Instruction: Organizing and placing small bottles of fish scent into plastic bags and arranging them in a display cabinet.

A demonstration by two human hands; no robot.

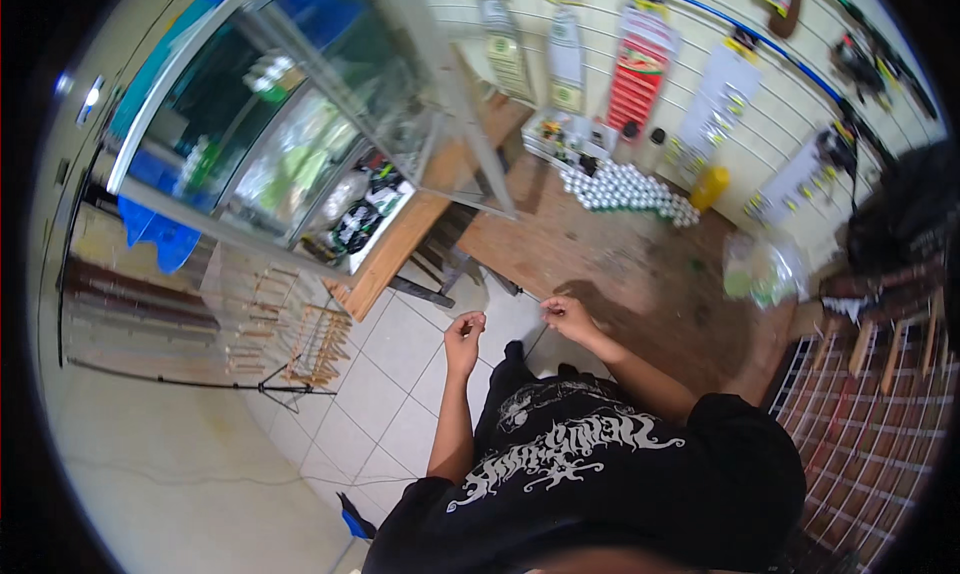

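Note:
My left hand point(465, 338) is raised in front of my body above the tiled floor point(394, 360), its thumb and fingers bent together. My right hand point(571, 320) is level with it, near the front edge of a brown wooden tabletop point(600, 263), with fingers curled and tips close. A gap separates the two hands. Nothing shows clearly in either one; something thin or very small between the fingertips cannot be ruled out.
Left stands a glass display case point(300, 161) with packets inside. Several silver-topped containers point(626, 191), a white tray point(570, 135), a yellow bottle point(709, 188) and a plastic bag point(765, 274) are on the tabletop. Fishing tackle hangs on the slatted wall point(592, 34). A wire rack point(862, 439) is right.

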